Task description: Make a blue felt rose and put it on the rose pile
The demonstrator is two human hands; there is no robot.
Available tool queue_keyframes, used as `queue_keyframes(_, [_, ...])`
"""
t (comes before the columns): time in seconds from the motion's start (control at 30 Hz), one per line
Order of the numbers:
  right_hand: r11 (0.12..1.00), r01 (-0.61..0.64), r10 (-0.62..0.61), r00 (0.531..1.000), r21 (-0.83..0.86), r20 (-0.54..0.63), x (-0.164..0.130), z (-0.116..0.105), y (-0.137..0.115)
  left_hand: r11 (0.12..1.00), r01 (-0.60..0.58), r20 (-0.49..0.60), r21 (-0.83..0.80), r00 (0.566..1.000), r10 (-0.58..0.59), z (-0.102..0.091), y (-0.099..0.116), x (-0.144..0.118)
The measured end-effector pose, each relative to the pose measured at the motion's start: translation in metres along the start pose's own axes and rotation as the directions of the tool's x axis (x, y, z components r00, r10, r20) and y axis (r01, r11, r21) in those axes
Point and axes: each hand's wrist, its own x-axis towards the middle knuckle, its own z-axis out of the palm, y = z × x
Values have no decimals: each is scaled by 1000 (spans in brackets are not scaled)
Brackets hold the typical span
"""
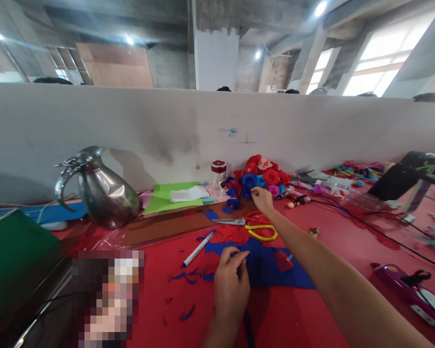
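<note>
My left hand point(232, 280) is closed low over the red tabletop, thumb and fingertips pinched at a bunched piece of dark blue paper point(254, 257). Its exact shape blends into the blue sheet point(297, 273) behind it. Stretched forward, my right hand point(263, 199) pinches at a blue paper flower point(245, 193) on the near side of a heap of red, blue and pink paper flowers point(271, 175). Between the hands lie scissors point(235, 222) with yellow and red handles. A white marker pen point(198, 249) rests left of the blue sheet.
A steel jug point(108, 193) stands at the left, near green paper point(159, 198). Behind the scissors is a lidded glass jar point(218, 176). At right are a black phone stand point(398, 179), a cable and a purple power strip point(408, 290). A white partition point(148, 121) closes the back.
</note>
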Motion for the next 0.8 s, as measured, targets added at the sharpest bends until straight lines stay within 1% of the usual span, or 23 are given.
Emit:
queue_keyframes(0.13, [997,-40,40,999,-60,0,1,7,-3,1000,-11,-7,-3,1000,11,0,-1,1])
queue_keyframes(0.27, [995,-19,20,1000,-96,10,-6,0,-8,1000,-12,-1,5,1000,12,1,-3,0])
queue_keyframes(0.4, [991,20,-21,1000,-134,-2,-24,-13,-19,1000,-22,4,19,1000,22,1,-2,0])
queue_keyframes(0.5, [986,75,-66,996,-149,64,-41,-16,-33,999,-37,7,27,999,37,1,-1,0])
queue_keyframes(0.63, [978,125,-97,981,-168,169,-54,-6,-53,999,-33,7,38,999,33,1,-1,0])
queue_keyframes(0.8, [969,137,-97,977,-208,191,-55,9,-68,999,-17,8,33,1000,17,0,1,0])
